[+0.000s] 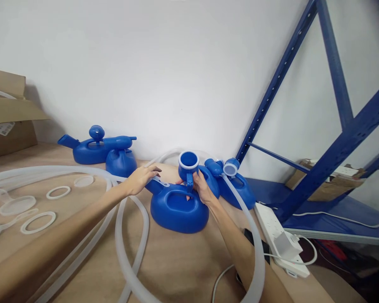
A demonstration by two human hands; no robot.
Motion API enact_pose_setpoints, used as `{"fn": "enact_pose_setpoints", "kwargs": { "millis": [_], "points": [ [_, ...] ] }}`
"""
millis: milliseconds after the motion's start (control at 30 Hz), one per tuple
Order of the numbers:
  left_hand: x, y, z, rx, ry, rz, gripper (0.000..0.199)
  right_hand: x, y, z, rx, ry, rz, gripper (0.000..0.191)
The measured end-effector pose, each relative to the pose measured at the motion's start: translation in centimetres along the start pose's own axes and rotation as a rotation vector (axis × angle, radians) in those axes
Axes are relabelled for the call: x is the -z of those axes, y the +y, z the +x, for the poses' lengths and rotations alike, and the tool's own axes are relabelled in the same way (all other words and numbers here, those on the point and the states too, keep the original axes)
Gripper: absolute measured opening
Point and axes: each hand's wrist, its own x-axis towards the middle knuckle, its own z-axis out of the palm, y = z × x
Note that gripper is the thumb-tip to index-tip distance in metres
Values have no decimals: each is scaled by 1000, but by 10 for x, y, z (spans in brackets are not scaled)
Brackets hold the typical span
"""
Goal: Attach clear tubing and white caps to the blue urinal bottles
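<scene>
A blue plastic bottle (180, 214) with a looped handle stands on the table in front of me. My left hand (142, 179) is at its spout (154, 186), fingers bent over a translucent white cap with a strap (161, 182) at the mouth. Part of that cap is hidden beneath the hand. My right hand (202, 187) grips a blue cup-shaped funnel (188, 163) by its side; a pale ring lines its wide mouth, which faces me. The funnel is held just above the bottle's handle. More blue bottles (240, 193) sit right behind this hand.
Clear hoses (123, 252) loop across the table. White rings (38, 222) and translucent caps (17, 205) lie at left. More blue bottles (88, 153) stand by the wall. A cardboard box (9, 134) is far left; a power strip (281, 240) and blue metal rack (334, 147) are at right.
</scene>
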Motion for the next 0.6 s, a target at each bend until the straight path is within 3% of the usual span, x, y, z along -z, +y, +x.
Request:
{"fn": "enact_pose_setpoints", "kwargs": {
  "millis": [100,167,267,433,600],
  "points": [
    [4,-6,4,-67,-71,-236,56,1,0,0,2,-14,-2,78],
    [6,-8,8,-93,-123,-251,55,1,0,1,1,-21,-10,77],
    [8,-7,9,-110,-145,-189,54,2,1,2,5,-29,-10,77],
    [5,0,3,-108,-42,11,51,1,0,1,15,-45,6,76],
    [13,10,4,-64,-67,152,46,0,-3,1,-15,-22,10,76]
  ]
}}
